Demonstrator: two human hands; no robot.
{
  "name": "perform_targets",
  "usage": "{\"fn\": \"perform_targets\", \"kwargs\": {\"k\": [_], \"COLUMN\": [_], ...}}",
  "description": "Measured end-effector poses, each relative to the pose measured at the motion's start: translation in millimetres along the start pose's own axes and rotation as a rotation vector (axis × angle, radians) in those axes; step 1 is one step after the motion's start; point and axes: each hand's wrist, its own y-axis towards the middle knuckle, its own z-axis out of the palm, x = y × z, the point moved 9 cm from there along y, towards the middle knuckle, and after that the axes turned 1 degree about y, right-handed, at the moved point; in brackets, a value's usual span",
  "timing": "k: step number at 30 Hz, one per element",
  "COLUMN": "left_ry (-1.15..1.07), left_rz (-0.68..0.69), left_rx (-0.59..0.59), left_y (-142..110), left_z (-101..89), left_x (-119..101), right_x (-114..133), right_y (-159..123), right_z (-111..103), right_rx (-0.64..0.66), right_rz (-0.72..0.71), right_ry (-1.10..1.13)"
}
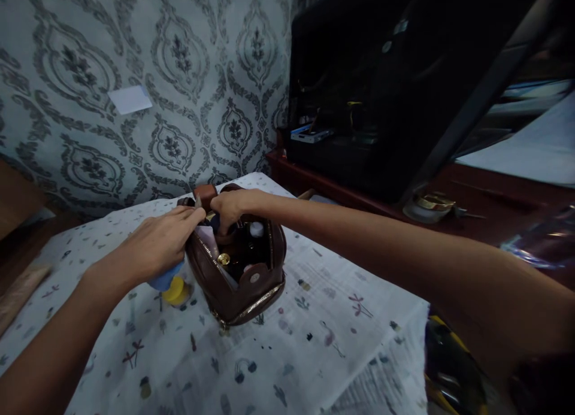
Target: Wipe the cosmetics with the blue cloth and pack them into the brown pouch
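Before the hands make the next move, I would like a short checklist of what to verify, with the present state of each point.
1. Brown leather bag open at the top: ok.
2. Left hand at the bag's rim: ok.
3. Right hand reaching into the opening: ok.
4. What the right hand grips inside: cannot tell, partly hidden.
5. Small white round cap visible inside the bag: ok.
6. Yellow round object inside the bag: not ok, it is outside, beside the bag.

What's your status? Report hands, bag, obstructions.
Left hand at bag; right hand dipped inside. Bag open, on patterned cloth. Yellow item alongside, not blocking it.
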Motion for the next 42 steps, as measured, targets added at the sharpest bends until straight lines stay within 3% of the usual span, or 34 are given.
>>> {"fn": "perform_targets", "kwargs": {"k": [5, 15, 20, 24, 29, 33, 37, 40, 42], "left_ry": [-0.029, -0.042, -0.047, -0.064, -0.069, -0.096, -0.200, -0.305, -0.361], "left_rz": [-0.008, -0.021, -0.041, -0.013, 0.006, -0.090, -0.199, -0.278, -0.295], "left_rx": [-0.006, -0.004, 0.000, -0.034, -0.088, -0.129, -0.248, -0.325, -0.314], "left_y": [0.3, -0.7, -2.4, -1.7, -4.1, -16.3, -39.5, -63.3, -78.4], "left_z": [1.0, -0.5, -2.7, -2.2, -0.6, -6.0, -6.0, 11.6, 31.9], "left_x": [0.1, -2.3, -3.1, -3.7, -2.3, 5.5, 22.6, 35.3, 34.1], "right_x": [-11.3, -10.0, -7.2, -5.8, -4.2, -0.8, -2.4, 0.3, 7.5], "right_y": [-6.7, -12.3, -31.2, -50.4, -58.6, -57.5, -59.9, -66.9, -75.3], "right_z": [-3.4, -8.6, -14.4, -13.6, -9.4, -8.1, -2.9, -5.1, -10.4], "right_rx": [0.078, 0.009, -0.080, -0.156, -0.140, -0.187, -0.212, -0.277, -0.376], "right_rz": [-0.045, -0.002, -0.048, -0.031, -0.010, -0.042, -0.023, -0.023, -0.033], "right_ry": [0.059, 0.035, 0.049, -0.064, -0.086, -0.069, -0.067, -0.072, -0.043]}}
